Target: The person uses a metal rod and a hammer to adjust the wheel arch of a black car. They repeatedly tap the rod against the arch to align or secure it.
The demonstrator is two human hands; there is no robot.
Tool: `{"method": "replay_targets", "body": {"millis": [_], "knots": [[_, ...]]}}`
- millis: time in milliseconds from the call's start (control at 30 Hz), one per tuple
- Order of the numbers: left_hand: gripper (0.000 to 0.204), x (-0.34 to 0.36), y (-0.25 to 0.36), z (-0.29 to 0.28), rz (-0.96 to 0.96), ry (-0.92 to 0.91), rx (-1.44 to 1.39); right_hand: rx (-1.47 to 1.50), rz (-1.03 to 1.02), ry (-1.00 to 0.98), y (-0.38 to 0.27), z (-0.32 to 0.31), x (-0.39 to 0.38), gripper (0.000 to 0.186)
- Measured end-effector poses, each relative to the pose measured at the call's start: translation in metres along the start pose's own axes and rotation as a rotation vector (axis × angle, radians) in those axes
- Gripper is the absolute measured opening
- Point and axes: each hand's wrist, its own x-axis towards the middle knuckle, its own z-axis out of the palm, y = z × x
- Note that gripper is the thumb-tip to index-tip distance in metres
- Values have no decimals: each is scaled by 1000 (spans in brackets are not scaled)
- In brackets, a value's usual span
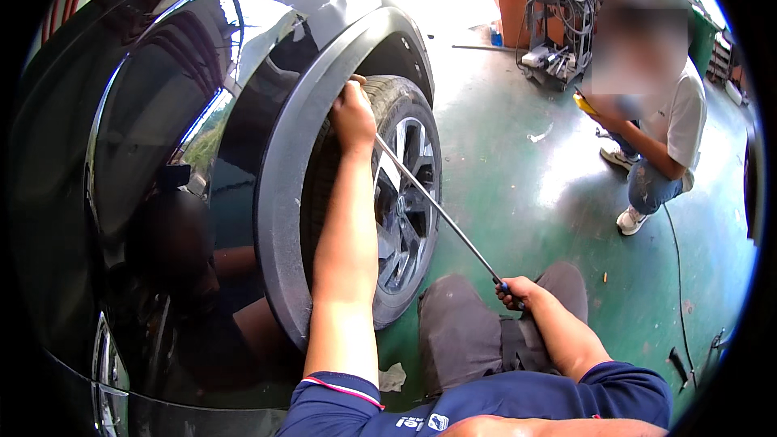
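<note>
A black car fills the left side, its dark plastic wheel-arch trim curving over a wheel with a black tyre and silver-and-black rim. My left hand reaches up between the arch and the top of the tyre. Its fingers look curled, but what they grip is hidden. In my right hand is the blue-and-black handle of a long metal rod, held near my knees. The rod slants up across the wheel face; its far end disappears behind my left wrist, so its tip cannot be seen.
Another person crouches at the right, holding a yellow object. Behind stands a wheeled cart with cables and a machine. A dark cable runs along the green floor. Crumpled paper lies beside my leg.
</note>
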Motion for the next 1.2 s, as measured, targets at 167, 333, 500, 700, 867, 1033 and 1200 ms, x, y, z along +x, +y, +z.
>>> {"method": "replay_targets", "body": {"millis": [167, 333, 500, 700, 867, 1033, 1200], "knots": [[22, 6, -16, 0, 120, 35, 102, -74, 95, 13, -26, -25, -7, 26], [20, 5, -22, -2, 140, 41, 88, -45, 110, -6, -16, -10, -7, 28], [19, 0, -9, 1, 25, 47, -65, 52, -38, 31, 7, -1, -1, 31], [19, 2, -9, -2, 52, 46, -39, 47, -134, 46, 27, 14, 19, 24], [20, 2, -6, 0, 76, 26, -55, -26, 12, 11, -6, -10, -10, 25], [20, -2, -2, 1, 42, 21, -45, -70, 81, 16, -8, -10, -12, 25], [19, -3, -1, -2, 15, 32, -62, -13, 26, 35, 3, -6, -3, 26]]}}
